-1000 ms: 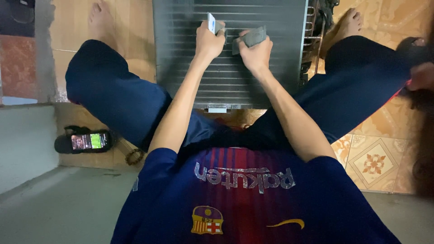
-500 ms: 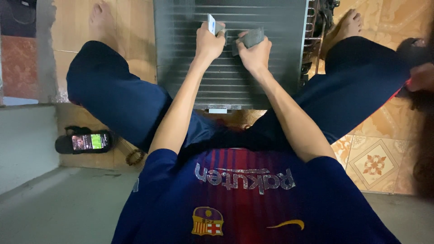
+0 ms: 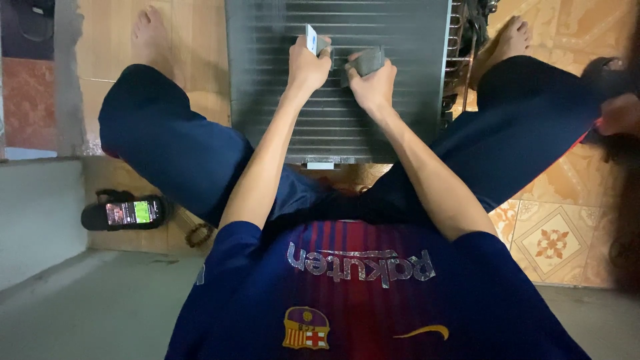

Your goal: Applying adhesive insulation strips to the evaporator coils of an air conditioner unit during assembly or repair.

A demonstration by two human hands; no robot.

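Observation:
A grey finned metal coil panel (image 3: 400,27) lies flat on the floor between my spread legs. My left hand (image 3: 303,70) rests on its fins, pinching a small thin white card (image 3: 311,39) that stands on edge. Just to the right, my right hand (image 3: 375,87) presses a folded grey pad (image 3: 365,61) against the fins. The two hands are nearly touching. My fingertips are hidden behind the card and the pad.
A phone with a lit screen (image 3: 132,213) lies on the floor at the left, beside a grey concrete step (image 3: 40,213). Copper tube bends (image 3: 460,60) run along the panel's right edge. Another person's hand (image 3: 620,113) shows at the far right, over patterned tiles (image 3: 550,243).

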